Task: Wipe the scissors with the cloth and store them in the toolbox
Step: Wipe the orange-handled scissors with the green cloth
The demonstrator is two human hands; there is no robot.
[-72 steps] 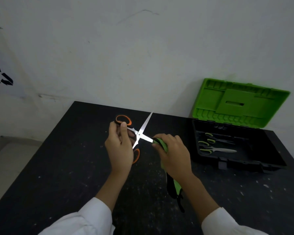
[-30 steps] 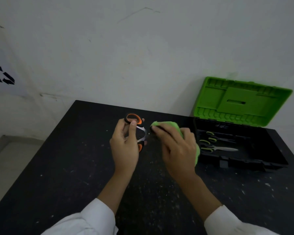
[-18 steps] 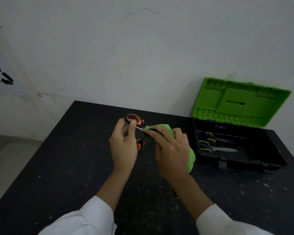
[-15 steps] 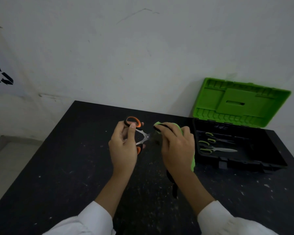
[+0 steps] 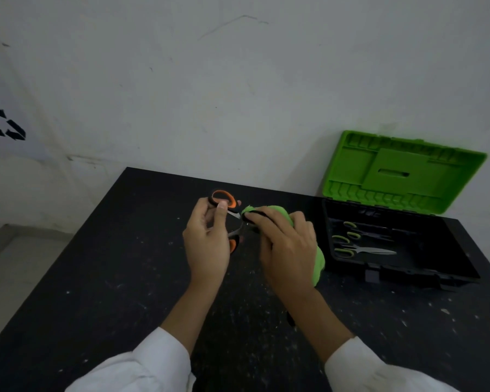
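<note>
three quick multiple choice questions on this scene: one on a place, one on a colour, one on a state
1. The toolbox stands: A) on the floor B) on the table, right of the green cloth C) on the table, left of it
2. The scissors in the left hand have handles coloured: A) orange B) blue C) white
3. The toolbox lid is: A) shut B) open C) taken off
Key: 1 B, it sits at the table's right; 2 A, an orange loop shows above that hand; 3 B, the lid is raised behind the box.
</note>
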